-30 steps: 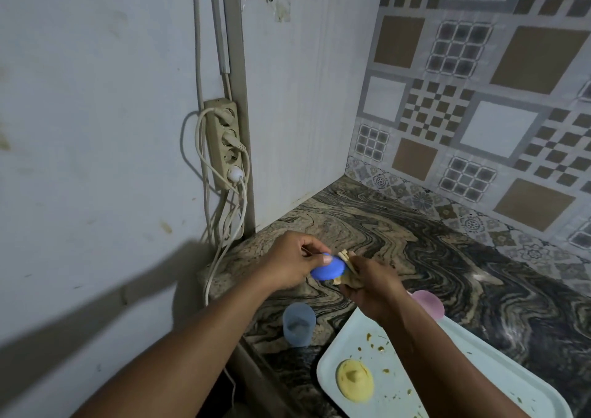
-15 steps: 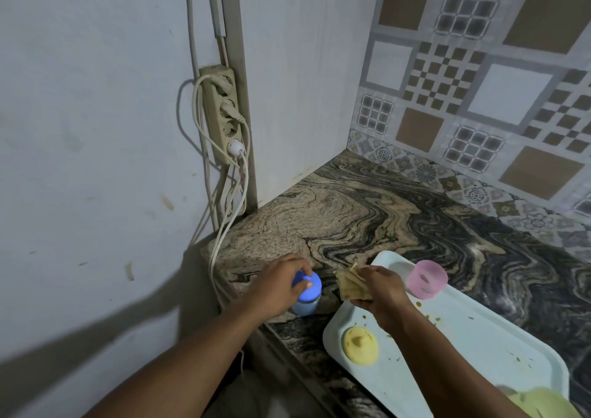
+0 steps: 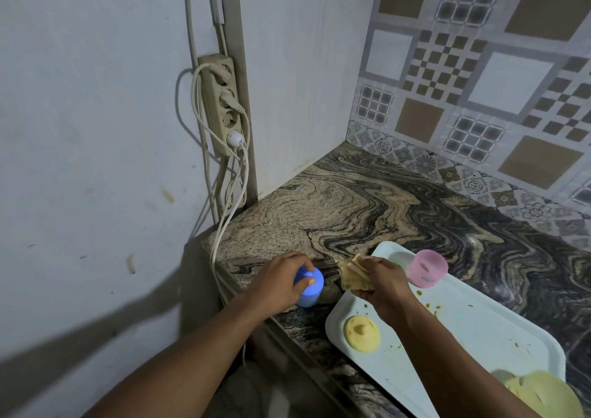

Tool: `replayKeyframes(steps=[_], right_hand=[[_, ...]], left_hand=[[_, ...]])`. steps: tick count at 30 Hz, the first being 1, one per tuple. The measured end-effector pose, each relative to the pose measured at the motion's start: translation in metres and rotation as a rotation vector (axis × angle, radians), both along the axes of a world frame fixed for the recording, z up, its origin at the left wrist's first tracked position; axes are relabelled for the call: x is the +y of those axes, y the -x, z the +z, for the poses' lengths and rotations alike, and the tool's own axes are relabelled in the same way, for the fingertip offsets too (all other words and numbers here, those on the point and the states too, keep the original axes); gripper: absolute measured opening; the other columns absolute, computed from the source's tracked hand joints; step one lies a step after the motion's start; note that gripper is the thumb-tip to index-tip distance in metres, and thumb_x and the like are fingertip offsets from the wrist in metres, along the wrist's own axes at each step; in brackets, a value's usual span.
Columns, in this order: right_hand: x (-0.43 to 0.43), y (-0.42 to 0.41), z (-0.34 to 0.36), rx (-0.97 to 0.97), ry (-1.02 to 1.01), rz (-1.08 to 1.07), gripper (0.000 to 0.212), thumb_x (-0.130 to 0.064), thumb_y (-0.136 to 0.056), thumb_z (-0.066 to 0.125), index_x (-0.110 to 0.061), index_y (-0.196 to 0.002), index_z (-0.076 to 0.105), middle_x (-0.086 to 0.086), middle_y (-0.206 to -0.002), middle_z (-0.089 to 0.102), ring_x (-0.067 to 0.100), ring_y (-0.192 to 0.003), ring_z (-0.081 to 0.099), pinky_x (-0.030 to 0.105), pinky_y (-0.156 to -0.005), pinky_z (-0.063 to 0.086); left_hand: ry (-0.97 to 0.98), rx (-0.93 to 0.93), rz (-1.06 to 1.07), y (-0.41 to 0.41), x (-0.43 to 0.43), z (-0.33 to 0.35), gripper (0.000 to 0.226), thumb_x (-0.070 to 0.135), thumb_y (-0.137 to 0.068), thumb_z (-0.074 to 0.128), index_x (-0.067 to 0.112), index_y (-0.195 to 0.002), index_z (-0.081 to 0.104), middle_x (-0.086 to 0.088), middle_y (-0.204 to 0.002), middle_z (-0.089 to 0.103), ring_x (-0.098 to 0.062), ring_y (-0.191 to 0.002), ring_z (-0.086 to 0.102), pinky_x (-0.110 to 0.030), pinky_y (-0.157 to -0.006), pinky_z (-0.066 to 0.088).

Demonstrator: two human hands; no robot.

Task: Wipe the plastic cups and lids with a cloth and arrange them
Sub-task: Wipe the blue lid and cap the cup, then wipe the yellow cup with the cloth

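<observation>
Once it had been wiped, the blue lid [image 3: 309, 281] was seated on the blue cup [image 3: 307, 300] at the front-left corner of the bench [image 3: 351, 200], the left grip [image 3: 281, 281] curled round it; the cloth [image 3: 351, 277] was held bunched in the right grip [image 3: 383, 286]; one set judged done.

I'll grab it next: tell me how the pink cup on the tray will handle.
The pink cup looks thin translucent plastic, so probably light, slightly flexible. Short, wide, standing on the tray: unlikely to tip.

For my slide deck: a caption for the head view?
Left hand holds blue lid on cup; right hand grips folded cloth.
</observation>
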State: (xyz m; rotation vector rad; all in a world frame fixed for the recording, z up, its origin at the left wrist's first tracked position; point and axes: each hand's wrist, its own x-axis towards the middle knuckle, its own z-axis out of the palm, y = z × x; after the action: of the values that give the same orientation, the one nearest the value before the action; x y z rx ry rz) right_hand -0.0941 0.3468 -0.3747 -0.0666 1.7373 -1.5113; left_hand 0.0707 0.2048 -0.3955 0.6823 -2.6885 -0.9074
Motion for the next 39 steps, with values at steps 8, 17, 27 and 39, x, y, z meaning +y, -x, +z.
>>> replayKeyframes(steps=[8,17,27,39], right_hand=[[0.000,-0.010,0.000,-0.187,0.090,-0.080,0.023,-0.020,-0.101,0.055,-0.004,-0.115,0.065,0.010,-0.088,0.076,0.026,-0.079,0.070,0.039,-0.068,0.054],[0.033,0.005,0.011,-0.355,0.243,-0.001,0.027,-0.015,-0.090,0.069,-0.006,-0.115,0.067,0.012,-0.091,0.073,0.023,-0.077,0.069,0.030,-0.058,0.057],[0.102,0.064,0.047,-0.264,0.253,-0.209,0.042,-0.044,-0.099,0.050,-0.007,-0.112,0.065,0.020,-0.106,0.073,0.035,-0.093,0.069,0.041,-0.072,0.056],[0.268,0.145,0.063,-0.119,0.229,-0.390,0.018,-0.028,-0.094,0.063,-0.014,-0.105,0.064,0.009,-0.094,0.072,0.028,-0.084,0.068,0.035,-0.063,0.056]], left_hand=[[0.009,-0.092,-0.007,0.007,0.000,0.017,0.010,0.027,-0.091,0.070,0.023,-0.097,0.064,0.007,-0.099,0.057,-0.019,-0.092,0.057,-0.032,-0.077,0.044],[0.066,-0.255,-0.019,0.019,0.003,0.026,0.014,0.028,-0.090,0.066,0.027,-0.101,0.056,0.000,-0.108,0.061,-0.022,-0.093,0.058,-0.038,-0.078,0.051],[0.140,-0.136,-0.144,0.082,0.044,0.055,0.026,0.040,-0.092,0.065,0.024,-0.112,0.061,0.001,-0.117,0.062,-0.023,-0.103,0.060,-0.042,-0.086,0.053],[0.112,-0.088,-0.567,0.185,0.257,0.067,0.023,0.040,-0.088,0.066,0.026,-0.105,0.071,0.004,-0.113,0.070,-0.022,-0.107,0.063,-0.036,-0.088,0.054]])
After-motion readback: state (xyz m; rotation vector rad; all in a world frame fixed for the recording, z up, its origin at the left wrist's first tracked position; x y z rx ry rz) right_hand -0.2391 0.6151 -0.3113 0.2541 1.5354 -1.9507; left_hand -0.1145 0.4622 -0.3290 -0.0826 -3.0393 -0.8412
